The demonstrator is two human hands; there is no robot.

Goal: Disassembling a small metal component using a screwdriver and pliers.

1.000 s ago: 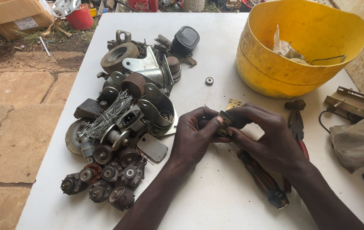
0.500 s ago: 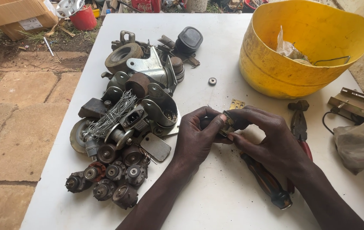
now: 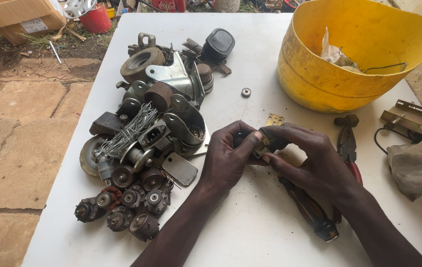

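Both hands meet at frame centre over the white tabletop (image 3: 250,227). Left hand (image 3: 228,160) and right hand (image 3: 314,160) pinch one small dark part (image 3: 265,139) with a brass-coloured bit showing; it sits between the two thumbs and the curled fingers (image 3: 290,132), mostly hidden, just off the tabletop. Left fingers closed around its left end, right fingers closed on its right end; exact kind of part cannot be told. Just above the hands a small brass hinge plate (image 3: 274,119) lies flat. Under the right wrist a dark-handled screwdriver (image 3: 307,207) runs toward lower right; pliers with red handles (image 3: 347,143) lie right of the right hand. Left of the hands, a heap of old caster wheels, brackets and wire (image 3: 146,133) fills centre-left, with small motor-like parts (image 3: 122,207) at lower left. A lone bearing (image 3: 246,92) sits above centre. Yellow tub (image 3: 314,79) at upper right, crumpled plastic inside. Grey cloth (image 3: 418,163) at right edge.
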